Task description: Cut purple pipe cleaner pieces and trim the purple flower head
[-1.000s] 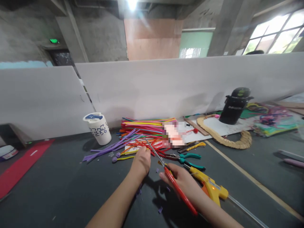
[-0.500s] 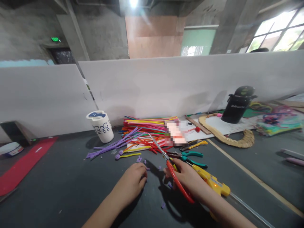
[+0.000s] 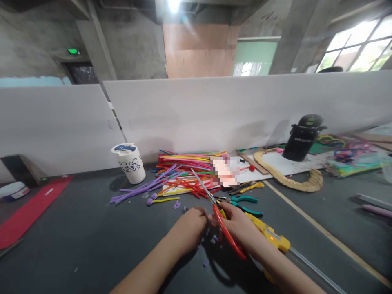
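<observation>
My right hand (image 3: 234, 222) is closed around the red-handled scissors (image 3: 225, 228), whose blades point up and to the left, away from me. Close beside it, my left hand (image 3: 191, 228) has its fingers curled in near the right fingertips; whatever they pinch, if anything, is hidden. Small cut purple bits (image 3: 206, 263) lie on the dark table around both hands. Just beyond are two yellow stems with purple balls, one purple ball (image 3: 150, 201) nearer me. Long purple pipe cleaners (image 3: 143, 190) lie to the left, beside a multicoloured bundle of pipe cleaners (image 3: 186, 159).
A yellow glue gun (image 3: 269, 234) lies under my right forearm, near green-handled pliers (image 3: 245, 199). A white cup (image 3: 131, 165) stands back left, a black bottle (image 3: 301, 141) back right. A curved tan braided piece (image 3: 284, 179) lies right. A white partition (image 3: 196, 110) runs behind.
My left hand has moved right, up against my right hand. The right hand still holds the scissors and has hardly moved. The view has shifted slightly.
</observation>
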Demonstrator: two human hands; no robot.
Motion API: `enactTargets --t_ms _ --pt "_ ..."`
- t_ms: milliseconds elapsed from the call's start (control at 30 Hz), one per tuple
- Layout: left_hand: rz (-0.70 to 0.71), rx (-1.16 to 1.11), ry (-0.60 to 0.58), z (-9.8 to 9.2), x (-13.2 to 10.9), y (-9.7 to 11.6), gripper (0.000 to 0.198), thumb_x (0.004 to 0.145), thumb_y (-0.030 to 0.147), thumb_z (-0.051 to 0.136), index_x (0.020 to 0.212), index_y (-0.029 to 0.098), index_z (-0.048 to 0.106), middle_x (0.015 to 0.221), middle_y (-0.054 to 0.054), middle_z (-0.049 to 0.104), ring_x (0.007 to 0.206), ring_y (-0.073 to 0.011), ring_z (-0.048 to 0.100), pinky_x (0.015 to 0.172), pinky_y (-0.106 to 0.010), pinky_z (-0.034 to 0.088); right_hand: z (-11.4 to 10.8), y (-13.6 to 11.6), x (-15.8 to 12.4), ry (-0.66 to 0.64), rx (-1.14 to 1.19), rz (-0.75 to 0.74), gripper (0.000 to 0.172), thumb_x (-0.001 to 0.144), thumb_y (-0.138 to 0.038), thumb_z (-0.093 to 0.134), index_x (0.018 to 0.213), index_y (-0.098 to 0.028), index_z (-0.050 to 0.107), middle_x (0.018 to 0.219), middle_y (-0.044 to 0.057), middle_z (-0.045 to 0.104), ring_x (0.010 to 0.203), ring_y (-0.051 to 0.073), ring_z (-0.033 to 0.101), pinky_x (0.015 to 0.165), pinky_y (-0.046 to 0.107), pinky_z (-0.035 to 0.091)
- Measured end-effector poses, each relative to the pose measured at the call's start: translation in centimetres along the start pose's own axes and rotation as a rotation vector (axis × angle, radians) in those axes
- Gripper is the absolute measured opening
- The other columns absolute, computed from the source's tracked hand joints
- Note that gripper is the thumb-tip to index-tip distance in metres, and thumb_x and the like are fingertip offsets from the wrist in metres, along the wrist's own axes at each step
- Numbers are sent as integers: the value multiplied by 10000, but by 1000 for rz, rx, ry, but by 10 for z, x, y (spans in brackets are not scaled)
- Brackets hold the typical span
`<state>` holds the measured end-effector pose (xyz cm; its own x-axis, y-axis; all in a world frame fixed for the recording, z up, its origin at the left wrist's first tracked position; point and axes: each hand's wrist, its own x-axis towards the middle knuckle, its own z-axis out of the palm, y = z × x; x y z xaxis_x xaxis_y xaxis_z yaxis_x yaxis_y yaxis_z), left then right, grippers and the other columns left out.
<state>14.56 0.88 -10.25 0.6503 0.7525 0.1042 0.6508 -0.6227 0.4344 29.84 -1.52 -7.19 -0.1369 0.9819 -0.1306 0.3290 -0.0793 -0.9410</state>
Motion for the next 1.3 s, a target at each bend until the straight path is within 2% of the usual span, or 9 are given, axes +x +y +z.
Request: enactTargets --t_ms 100,200,300,433,700,833,933,1100,1300 --pt "25 30 -18 -3 -14 -1 194 785 97 426 786 163 608 825 -71 582 819 -179 518 754 -297 412 1 3 0 14 -42 -19 183 698 -343 571 719 -187 477 600 -44 546 515 110 505 485 207 363" --pt "-78 59 73 -15 -24 -12 181 772 99 449 816 187 600 869 -58 573 863 -179 509 786 -307 407 2 8 0 -5 -170 27 172 707 -349 551 722 -188 491 621 -22 568 535 122 505 471 209 329" --pt "-232 80 189 -24 -22 -29 234 752 95 466 929 178 593 1037 -90 533 999 -207 468 884 -358 363 2 9 -1 -6 -355 85 147 710 -323 533 699 -189 472 644 7 576 552 132 502 481 220 303" --pt "-224 63 180 -25 -18 -43 282 766 77 426 974 164 597 1074 -96 537 1033 -205 458 921 -371 343 2 10 -2 -5 -446 118 98 698 -215 497 672 -197 405 657 16 556 562 129 496 485 224 286" --pt "-60 -169 52 -26 -42 -16 278 818 131 386 939 198 627 974 -50 621 917 -149 530 849 -265 391 18 16 4 -108 -194 134 72 698 -219 459 747 -193 414 634 -12 567 512 107 531 449 198 332" --pt "-150 -320 24 -35 -49 -17 243 772 127 426 868 197 638 861 -25 655 811 -143 570 765 -245 417 35 6 5 -248 153 172 167 648 -212 481 805 -187 428 644 -19 570 533 116 561 467 201 387" --pt "-250 -345 112 -38 -52 -24 224 755 148 428 830 183 636 826 -33 655 780 -153 576 730 -250 422 40 -4 4 -322 279 239 215 611 -209 477 818 -196 421 630 -25 561 498 130 567 444 221 414" --pt "-278 -245 207 -30 -56 -28 218 744 146 424 789 195 632 812 -34 637 791 -167 566 733 -265 406 29 -9 7 -181 98 185 185 591 -207 483 773 -197 449 545 -61 507 396 108 475 393 216 363" --pt "-240 -130 213 -26 -56 -17 166 771 228 453 777 204 616 834 -39 589 819 -180 547 738 -279 398 11 0 6 7 -150 -54 187 612 -214 535 787 -187 596 735 -3 626 683 167 553 621 241 393"
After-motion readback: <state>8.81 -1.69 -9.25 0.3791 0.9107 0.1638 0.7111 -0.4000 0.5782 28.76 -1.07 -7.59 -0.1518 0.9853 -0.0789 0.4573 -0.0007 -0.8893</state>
